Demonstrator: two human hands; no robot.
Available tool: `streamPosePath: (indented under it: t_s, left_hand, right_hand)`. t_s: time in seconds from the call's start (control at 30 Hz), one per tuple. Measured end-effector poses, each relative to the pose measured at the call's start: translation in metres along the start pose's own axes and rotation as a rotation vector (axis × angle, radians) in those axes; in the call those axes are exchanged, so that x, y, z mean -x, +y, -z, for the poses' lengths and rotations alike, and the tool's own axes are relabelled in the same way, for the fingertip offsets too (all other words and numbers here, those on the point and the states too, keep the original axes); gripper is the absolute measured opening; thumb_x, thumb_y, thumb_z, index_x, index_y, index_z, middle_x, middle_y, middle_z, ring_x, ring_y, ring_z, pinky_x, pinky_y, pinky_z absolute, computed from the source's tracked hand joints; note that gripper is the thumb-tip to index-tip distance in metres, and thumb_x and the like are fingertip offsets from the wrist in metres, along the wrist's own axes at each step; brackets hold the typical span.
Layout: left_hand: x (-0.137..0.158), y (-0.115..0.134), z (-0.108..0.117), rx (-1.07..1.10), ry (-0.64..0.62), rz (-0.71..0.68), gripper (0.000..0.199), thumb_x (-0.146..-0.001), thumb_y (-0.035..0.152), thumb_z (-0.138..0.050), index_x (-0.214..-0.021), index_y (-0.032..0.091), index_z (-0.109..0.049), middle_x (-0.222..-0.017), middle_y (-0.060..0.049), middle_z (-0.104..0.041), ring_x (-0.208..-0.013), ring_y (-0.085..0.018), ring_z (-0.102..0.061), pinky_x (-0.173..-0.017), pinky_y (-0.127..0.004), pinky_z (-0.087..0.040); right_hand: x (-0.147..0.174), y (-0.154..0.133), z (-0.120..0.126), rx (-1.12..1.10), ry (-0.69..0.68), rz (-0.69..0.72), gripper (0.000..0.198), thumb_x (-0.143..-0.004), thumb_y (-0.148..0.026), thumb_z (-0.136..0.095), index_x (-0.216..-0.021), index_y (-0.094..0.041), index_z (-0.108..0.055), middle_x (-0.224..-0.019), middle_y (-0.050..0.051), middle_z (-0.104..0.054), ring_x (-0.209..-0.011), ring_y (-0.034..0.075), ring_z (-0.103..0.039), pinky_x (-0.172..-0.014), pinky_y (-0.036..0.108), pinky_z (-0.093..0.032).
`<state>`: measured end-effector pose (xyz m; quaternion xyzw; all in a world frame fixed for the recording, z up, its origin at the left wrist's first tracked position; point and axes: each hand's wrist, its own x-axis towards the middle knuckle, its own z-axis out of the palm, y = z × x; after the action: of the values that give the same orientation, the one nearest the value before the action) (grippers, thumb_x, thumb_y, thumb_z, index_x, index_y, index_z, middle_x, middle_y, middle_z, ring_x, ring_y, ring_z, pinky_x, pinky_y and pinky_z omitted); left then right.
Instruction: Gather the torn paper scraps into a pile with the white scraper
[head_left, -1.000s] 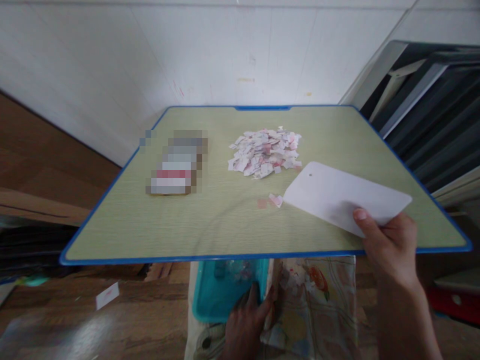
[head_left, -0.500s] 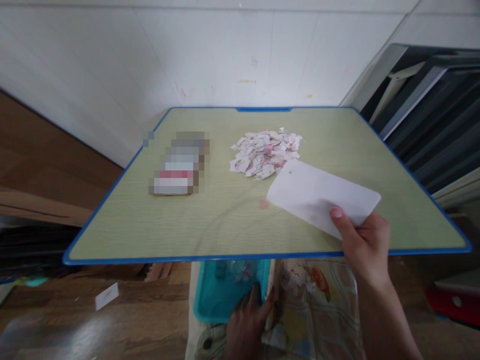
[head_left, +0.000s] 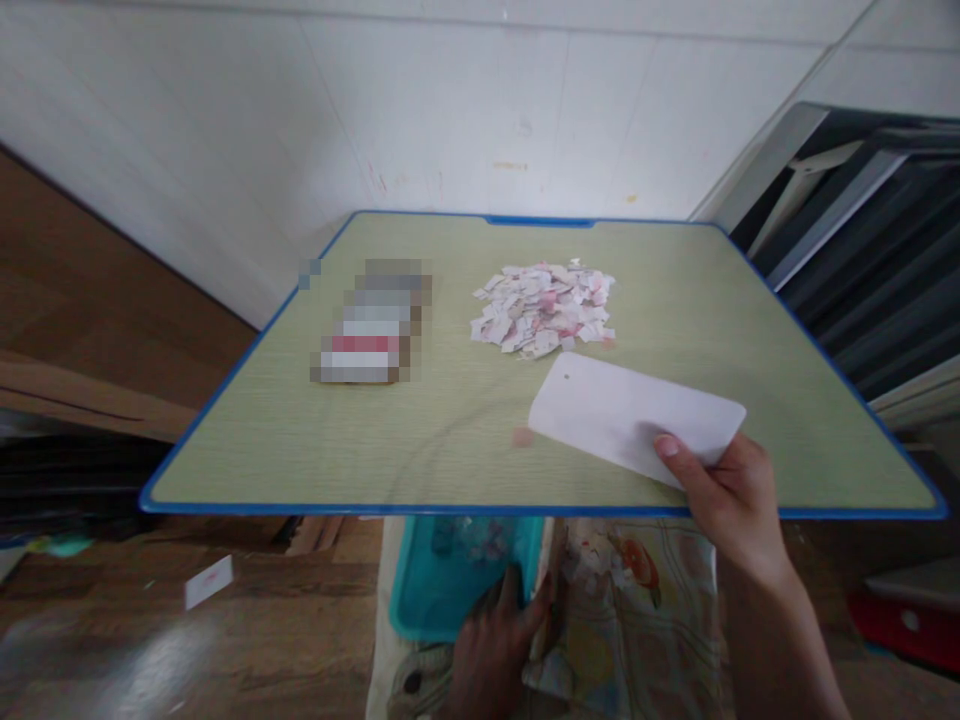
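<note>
My right hand [head_left: 739, 500] is closed on one end of a thin white card [head_left: 637, 410] with rounded corners and a small hole near its far left corner. The thumb presses on top; the fingers beneath are hidden. Just beyond the card lies a heap of small white and pink paper scraps [head_left: 544, 310] on the light green table [head_left: 420, 440]. Below the table's front edge, my left hand [head_left: 495, 640] grips the right side of a teal tray [head_left: 427, 610], fingers over its inside and thumb at the rim. Some small scraps are in the tray, partly hidden by the table.
A blurred-out rectangular object [head_left: 371, 320] lies on the table's left part. Patterned cloth [head_left: 622, 640] with paper scraps on it is below the table. Dark panels [head_left: 877, 220] lean at the right, a white wall [head_left: 450, 110] stands behind, and a paper piece [head_left: 209, 582] lies on the floor.
The white card in my right hand has moved back toward me, slightly away from the scrap heap. My left hand stays at the tray. The view has shifted a little.
</note>
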<state>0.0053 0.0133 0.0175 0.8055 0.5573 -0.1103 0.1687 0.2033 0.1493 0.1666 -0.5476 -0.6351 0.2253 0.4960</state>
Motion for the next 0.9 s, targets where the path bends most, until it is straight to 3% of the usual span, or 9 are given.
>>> streamPosePath:
  t_s: [0.33,0.73,0.9]
  left_hand:
    - [0.002,-0.003,-0.002,-0.037,0.027,-0.010,0.079,-0.070,0.000,-0.042,-0.131,0.034,-0.004,-0.126,-0.014,-0.043,-0.100,-0.022,-0.051,-0.075,-0.033,-0.045]
    - [0.002,-0.002,0.000,-0.048,-0.026,0.003,0.079,-0.070,-0.002,-0.040,-0.130,0.035,-0.005,-0.127,-0.014,-0.042,-0.102,-0.023,-0.050,-0.077,-0.034,-0.045]
    - [0.002,-0.002,0.002,-0.040,-0.007,0.010,0.084,-0.068,-0.003,-0.043,-0.130,0.035,-0.003,-0.127,-0.014,-0.041,-0.102,-0.024,-0.050,-0.075,-0.035,-0.046]
  right_hand:
    - [0.000,-0.008,0.008,-0.017,-0.329,0.155,0.011,-0.072,-0.011,-0.057,-0.078,-0.020,-0.059,-0.064,-0.004,-0.060,-0.053,0.006,-0.055,-0.048,0.013,-0.043]
    - [-0.001,-0.013,0.011,-0.058,-0.423,0.180,0.006,-0.072,-0.013,-0.057,-0.072,-0.019,-0.059,-0.062,-0.004,-0.057,-0.051,0.007,-0.052,-0.045,0.014,-0.039]
    - [0.000,-0.007,0.010,-0.067,-0.277,0.197,0.008,-0.073,-0.012,-0.056,-0.075,-0.019,-0.057,-0.061,-0.005,-0.056,-0.049,0.006,-0.051,-0.044,0.013,-0.039]
